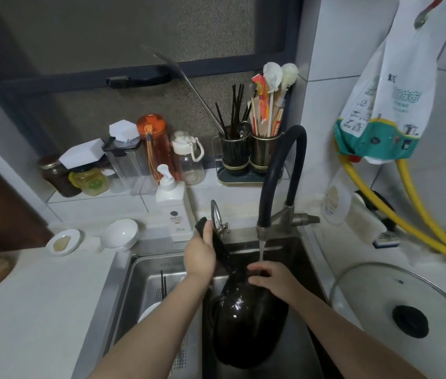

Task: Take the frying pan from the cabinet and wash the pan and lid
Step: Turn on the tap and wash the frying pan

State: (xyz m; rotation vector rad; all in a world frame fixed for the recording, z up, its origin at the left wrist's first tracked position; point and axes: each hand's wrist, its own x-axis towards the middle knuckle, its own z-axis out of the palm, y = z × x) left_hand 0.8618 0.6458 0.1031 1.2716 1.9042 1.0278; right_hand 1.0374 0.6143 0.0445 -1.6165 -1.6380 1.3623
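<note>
A black frying pan is held tilted in the sink, its wet surface shining. My left hand grips the pan's black handle, which points up and to the left. My right hand lies flat on the pan's upper part, fingers spread, right under the stream of water running from the black-hosed faucet. The glass lid with its black knob lies on the counter at the right, untouched.
A white pump soap bottle stands behind the sink. Bottles and jars line the ledge; a utensil holder stands near the faucet. A white bowl and small dish sit at left. Yellow hoses run at right.
</note>
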